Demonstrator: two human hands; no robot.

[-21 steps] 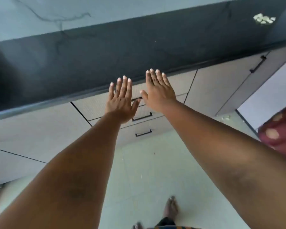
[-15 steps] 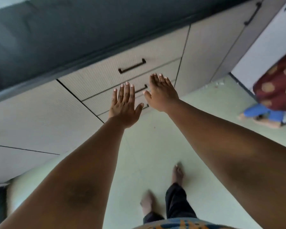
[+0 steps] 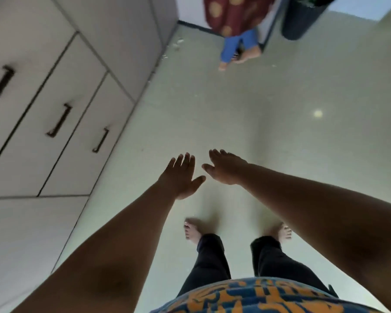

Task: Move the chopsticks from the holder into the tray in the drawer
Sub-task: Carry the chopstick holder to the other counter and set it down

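Both arms reach straight out in front of the person, and the left hand (image 3: 181, 177) and right hand (image 3: 226, 168) sit side by side at the centre of the frame, palms down, fingers straight and spread, holding nothing. They hang over the pale floor (image 3: 235, 109) and touch neither it nor each other; this flat, empty pose looks like a ready stance before any reaching begins, not part of a grasp. No chopsticks, holder or tray can be seen anywhere, so the task's things lie out of view. The tray is presumably inside one of the three drawers (image 3: 61, 114) stacked at the upper left of the frame, all of them closed, each with a dark handle (image 3: 59, 120). The person's bare feet and dark trousers show below the hands, and a second person in a red patterned garment (image 3: 233, 14) stands at the top centre beside a dark bin (image 3: 303, 16). Compared with the earlier frames, the view has swung down and to the right: the dark bench top is gone from sight, the drawers have slid from the middle to the left edge, and the hands, once in front of the drawer fronts, are now over bare floor, well apart from the handles. The picture is blurred by this motion.
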